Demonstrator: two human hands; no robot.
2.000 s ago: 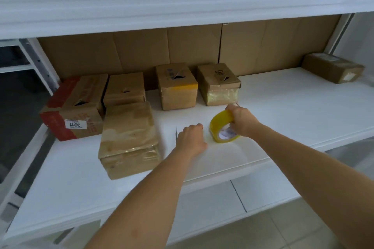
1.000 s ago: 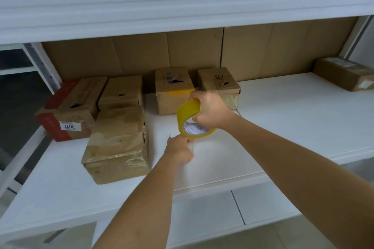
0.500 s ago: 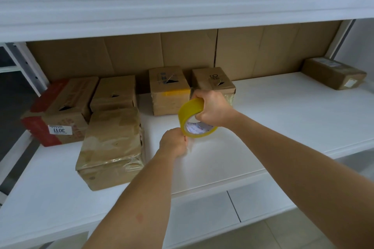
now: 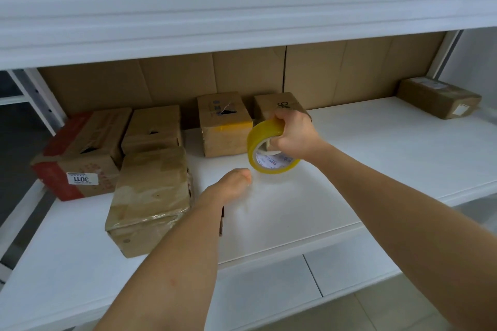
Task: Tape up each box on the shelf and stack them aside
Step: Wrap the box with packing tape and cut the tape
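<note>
Boxes (image 4: 150,199) of brown cardboard wait on the white shelf (image 4: 376,148), mostly at centre left of the frame, none yet under the tape. The right hand (image 4: 293,133) grips the yellow tape roll (image 4: 270,149) through its core, held above the shelf. The left hand (image 4: 234,183) sits just below the roll with fingers curled, likely pinching the clear tape end, though the strip is too faint to confirm. To do this well, draw out a straight length, keep it taut so it cannot fold on itself, then lay it along the nearest box's seam. One more box (image 4: 438,101) lies alone at upper right.
</note>
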